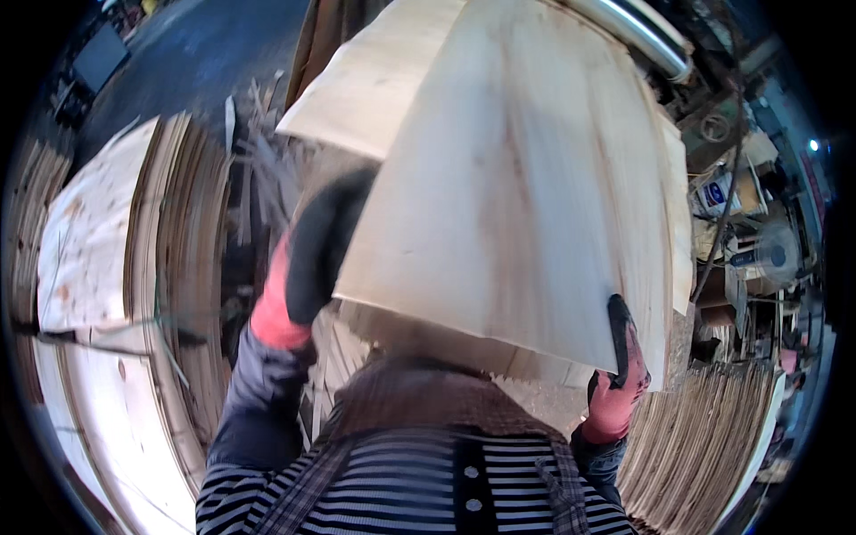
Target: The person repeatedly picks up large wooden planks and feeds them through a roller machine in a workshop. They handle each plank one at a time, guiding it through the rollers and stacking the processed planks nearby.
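A pale wood veneer sheet (535, 178) with brown streaks spreads out in front of me, its near edge raised. My right hand (620, 361), in a red and black glove, grips the near right corner with the thumb on top and the fingers hidden below. Beside the left edge is my left hand (325, 241), gloved the same way. It is blurred, and the sheet covers its fingertips, so its grip does not show. Another pale veneer sheet (366, 85) lies partly beneath, jutting out at the far left.
Tall veneer stacks stand at my left (183, 241) and near right (704, 441). Wood scraps (263, 174) litter the floor at the left. A shiny metal roller (637, 36) sits at the far right end of the sheets. Cluttered shelving with a clear container (776, 254) lines the right side.
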`<state>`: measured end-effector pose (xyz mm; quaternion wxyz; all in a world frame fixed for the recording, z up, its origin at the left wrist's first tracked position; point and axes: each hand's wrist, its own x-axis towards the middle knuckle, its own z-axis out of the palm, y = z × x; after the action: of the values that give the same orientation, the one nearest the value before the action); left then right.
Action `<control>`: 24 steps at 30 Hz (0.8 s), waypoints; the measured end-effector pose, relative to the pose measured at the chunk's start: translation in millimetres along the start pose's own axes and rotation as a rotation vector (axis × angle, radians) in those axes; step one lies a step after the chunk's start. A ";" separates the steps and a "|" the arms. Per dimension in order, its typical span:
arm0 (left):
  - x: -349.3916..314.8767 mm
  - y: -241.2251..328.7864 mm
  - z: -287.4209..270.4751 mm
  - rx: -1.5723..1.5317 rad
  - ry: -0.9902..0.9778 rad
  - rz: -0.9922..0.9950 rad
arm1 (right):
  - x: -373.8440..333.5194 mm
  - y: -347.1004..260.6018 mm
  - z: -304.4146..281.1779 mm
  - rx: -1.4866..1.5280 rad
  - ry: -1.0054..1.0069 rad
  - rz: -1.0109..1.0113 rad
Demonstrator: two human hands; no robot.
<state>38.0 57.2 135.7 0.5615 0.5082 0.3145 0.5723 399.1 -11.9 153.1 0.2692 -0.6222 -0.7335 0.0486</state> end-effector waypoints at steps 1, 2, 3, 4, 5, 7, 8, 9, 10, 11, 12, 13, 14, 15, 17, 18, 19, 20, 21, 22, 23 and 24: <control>-6.9 -10.6 -13.4 0.494 -0.148 -0.031 | 10.3 3.3 -3.6 -0.048 -0.011 0.000; -32.0 -46.8 -22.8 0.557 0.189 -0.301 | 22.0 3.5 -2.8 -0.058 -0.024 0.005; -52.1 -77.0 -26.5 0.842 0.159 -0.365 | 33.3 5.0 1.1 -0.075 -0.029 0.014; -75.7 -105.2 -30.4 1.132 0.128 -0.436 | 52.2 6.0 7.6 -0.128 -0.065 0.027; -87.3 -114.0 -27.3 1.028 0.154 -0.388 | 73.3 12.4 19.9 -0.144 -0.070 -0.010; -92.9 -112.9 -7.5 0.866 0.188 -0.268 | 114.7 30.9 53.6 -0.076 -0.063 -0.042; -88.4 -118.8 -8.6 0.825 0.226 -0.257 | 131.0 47.1 67.4 -0.115 -0.028 -0.071; -84.9 -122.8 -9.8 0.787 0.279 -0.253 | 150.9 63.6 84.8 -0.144 -0.002 -0.113; -80.0 -120.6 -8.7 0.601 0.360 -0.341 | 171.7 74.6 103.4 -0.185 -0.003 -0.121; -76.0 -112.4 -8.5 0.448 0.384 -0.469 | 191.3 87.2 121.3 -0.227 -0.009 -0.124; -71.9 -110.1 -7.9 0.480 0.370 -0.467 | 212.4 108.7 142.3 -0.287 0.017 -0.121; -69.8 -108.9 -7.2 0.516 0.361 -0.467 | 234.2 130.9 165.3 -0.343 0.040 -0.120; -71.7 -110.2 -7.2 0.600 0.331 -0.425 | 245.3 140.7 173.6 -0.402 0.063 -0.119; -76.7 -112.7 -9.7 0.685 0.311 -0.381 | 250.6 130.6 175.5 -0.424 0.072 -0.055; -77.3 -115.6 -14.5 0.809 0.274 -0.284 | 255.6 102.9 178.3 -0.470 0.095 0.076; -79.3 -117.5 -16.1 0.843 0.270 -0.245 | 247.7 87.5 173.4 -0.430 0.073 -0.058; -83.7 -121.7 -16.5 0.869 0.258 -0.212 | 231.6 75.4 168.6 -0.381 -0.072 -0.070; -89.9 -134.5 -23.6 0.808 0.319 -0.265 | 210.9 66.4 164.8 -0.331 -0.220 -0.082; -89.8 -135.3 -24.3 0.728 0.348 -0.333 | 185.5 63.5 159.6 -0.334 -0.249 -0.147; -89.6 -131.7 -25.8 0.650 0.398 -0.403 | 160.0 56.4 158.9 -0.326 -0.285 -0.230; -88.6 -128.4 -25.9 0.569 0.444 -0.469 | 132.7 52.5 150.4 -0.271 -0.321 -0.249; -89.2 -131.7 -26.7 0.434 0.482 -0.337 | 103.9 52.1 140.0 -0.221 -0.361 -0.264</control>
<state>42.5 -0.4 -14.9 0.4368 0.4069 0.6313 0.4950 373.1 134.0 47.7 0.0683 -0.5277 -0.8456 0.0427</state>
